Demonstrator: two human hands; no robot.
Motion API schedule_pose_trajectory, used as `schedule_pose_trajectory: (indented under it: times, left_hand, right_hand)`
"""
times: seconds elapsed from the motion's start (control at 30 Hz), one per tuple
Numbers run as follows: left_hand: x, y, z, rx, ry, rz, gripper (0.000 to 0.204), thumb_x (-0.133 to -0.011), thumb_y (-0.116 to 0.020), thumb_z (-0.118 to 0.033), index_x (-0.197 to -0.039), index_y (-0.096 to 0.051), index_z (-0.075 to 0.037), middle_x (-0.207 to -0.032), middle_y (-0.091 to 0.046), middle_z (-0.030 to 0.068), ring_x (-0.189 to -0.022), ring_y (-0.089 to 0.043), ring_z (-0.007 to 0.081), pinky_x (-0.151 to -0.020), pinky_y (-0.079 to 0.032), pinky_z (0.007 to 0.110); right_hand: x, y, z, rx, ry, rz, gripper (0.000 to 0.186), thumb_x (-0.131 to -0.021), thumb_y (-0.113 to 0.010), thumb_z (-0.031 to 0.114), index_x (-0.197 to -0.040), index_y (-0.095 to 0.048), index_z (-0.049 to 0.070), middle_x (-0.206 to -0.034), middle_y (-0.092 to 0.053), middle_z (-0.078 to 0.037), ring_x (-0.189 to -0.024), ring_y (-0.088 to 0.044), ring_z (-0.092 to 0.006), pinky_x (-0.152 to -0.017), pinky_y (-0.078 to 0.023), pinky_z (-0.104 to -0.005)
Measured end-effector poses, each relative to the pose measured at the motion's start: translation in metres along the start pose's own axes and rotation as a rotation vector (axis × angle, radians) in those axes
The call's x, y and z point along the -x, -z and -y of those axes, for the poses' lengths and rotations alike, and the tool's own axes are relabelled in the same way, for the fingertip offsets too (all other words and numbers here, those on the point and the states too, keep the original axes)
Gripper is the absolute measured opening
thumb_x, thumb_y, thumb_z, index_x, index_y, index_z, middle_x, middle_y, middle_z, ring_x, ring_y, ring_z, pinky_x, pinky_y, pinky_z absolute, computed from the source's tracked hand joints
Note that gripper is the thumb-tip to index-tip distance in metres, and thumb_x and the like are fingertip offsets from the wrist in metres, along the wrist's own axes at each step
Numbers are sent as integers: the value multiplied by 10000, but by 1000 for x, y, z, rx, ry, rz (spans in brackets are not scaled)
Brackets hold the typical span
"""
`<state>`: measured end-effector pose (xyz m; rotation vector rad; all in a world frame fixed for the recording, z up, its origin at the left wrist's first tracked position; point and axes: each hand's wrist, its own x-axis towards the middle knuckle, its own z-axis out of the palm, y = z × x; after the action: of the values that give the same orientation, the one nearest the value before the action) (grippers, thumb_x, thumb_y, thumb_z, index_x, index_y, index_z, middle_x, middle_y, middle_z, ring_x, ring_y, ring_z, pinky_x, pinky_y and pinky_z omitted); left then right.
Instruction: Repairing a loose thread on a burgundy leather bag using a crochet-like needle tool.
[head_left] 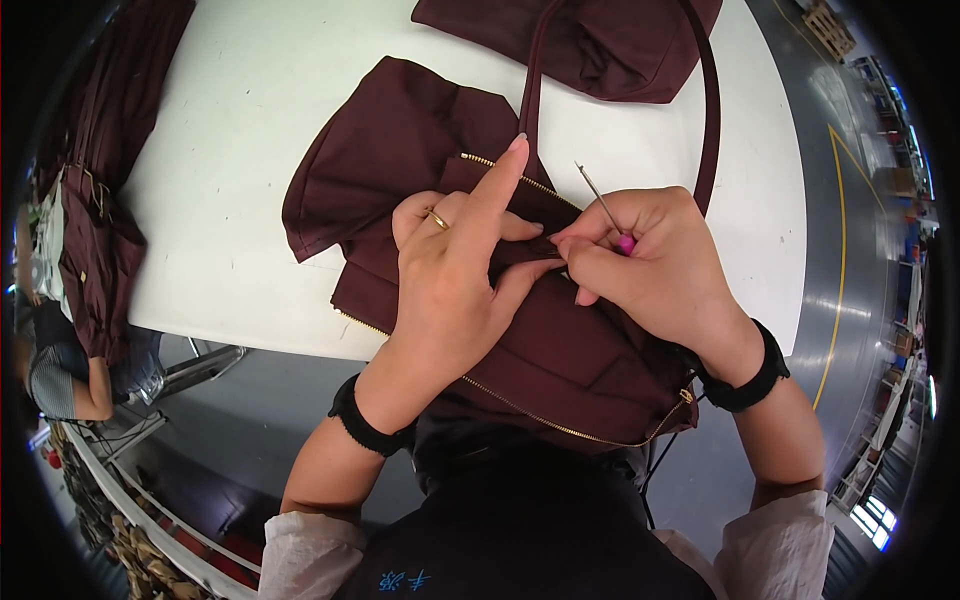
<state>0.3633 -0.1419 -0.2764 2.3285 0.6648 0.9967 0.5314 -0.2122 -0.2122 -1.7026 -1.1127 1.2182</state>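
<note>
A dark maroon fabric bag with a brass-toothed zipper lies unzipped across the near table edge, partly over my lap. My left hand pinches a fold of its fabric between thumb and fingers, with the index finger stretched out and away. Right beside it, my right hand has thumb and index finger pressed together at the same fold. Tucked in that hand is an awl-like tool with a thin metal shaft and a pink handle, its tip pointing up and away from the fabric. What lies between the fingertips is too small to make out.
The bag lies on a white table. A long maroon strap loops at the far right, near another maroon piece. More maroon items hang or lie along the left edge, where another person's arm shows.
</note>
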Motion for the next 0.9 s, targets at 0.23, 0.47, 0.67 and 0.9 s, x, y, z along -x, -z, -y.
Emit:
schedule_pose_trajectory:
  times: [0.23, 0.47, 0.67, 0.9]
  left_hand:
    - [1, 0, 0, 2, 38, 36, 911, -628, -833, -53, -1446, -433, -76, -825, -719, -30, -913, -643, 128, -941, -321, 340]
    - [2, 0, 0, 15, 46, 56, 910, -631, -833, -46, -1446, -430, -74, -823, -719, -28, -881, -652, 135, -933, -324, 342]
    - [3, -1, 0, 16, 37, 33, 909, -633, -840, -58, -1445, -432, -75, -825, -720, -31, -857, -646, 128, -935, -322, 342]
    - [3, 0, 1, 16, 38, 34, 913, -630, -841, -60, -1446, -431, -79, -828, -719, -38, -858, -642, 122, -938, -320, 342]
  right_hand:
    - [1, -2, 2, -46, -39, -18, 98, -765, -657, 12, -783, -681, -82, -630, -669, -109, -565, -625, -102, -532, -481, -230]
    - [0, -1, -4, 23, 5, -22, 93, -758, -661, 3, -786, -682, -83, -631, -669, -106, -572, -627, -108, -542, -486, -235]
    - [1, 2, -4, -41, -26, 12, 88, -766, -652, -6, -798, -681, -83, -655, -677, -102, -587, -639, -109, -543, -487, -230]
    - [-1, -1, -7, -23, -19, 5, 87, -767, -667, 15, -782, -680, -69, -642, -665, -90, -576, -619, -97, -533, -477, -232]
